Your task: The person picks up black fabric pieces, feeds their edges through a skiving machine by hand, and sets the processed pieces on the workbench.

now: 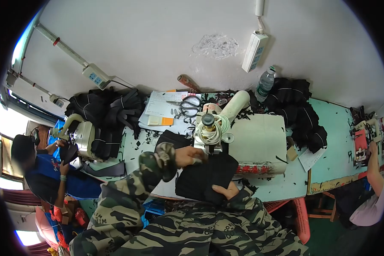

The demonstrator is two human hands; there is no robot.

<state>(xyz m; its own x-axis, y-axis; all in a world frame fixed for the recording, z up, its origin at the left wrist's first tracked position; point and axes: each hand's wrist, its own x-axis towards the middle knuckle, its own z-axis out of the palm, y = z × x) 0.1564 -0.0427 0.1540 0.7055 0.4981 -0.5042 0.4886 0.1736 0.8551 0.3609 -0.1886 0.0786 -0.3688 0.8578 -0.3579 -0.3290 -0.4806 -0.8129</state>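
A folded piece of black fabric [200,181] lies at the near edge of the table, in front of a cream sewing machine [256,143] with a coil of pale cord on its head. My left hand [189,156] is at the fabric's upper left, beside the machine head; its fingertips are partly hidden. At the fabric's lower right, my right hand [227,190] grips the cloth, thumb on top and fingers underneath. More black cloth [173,138] extends behind my left hand.
Scissors [187,105] rest on papers [162,106] behind. Black bundles [104,109] stand left, others [301,115] right beside a bottle [266,83]. A co-worker [42,170] handles dark cloth at the left; another person's arm [374,166] reaches in at the right. A red basket [302,219] sits below.
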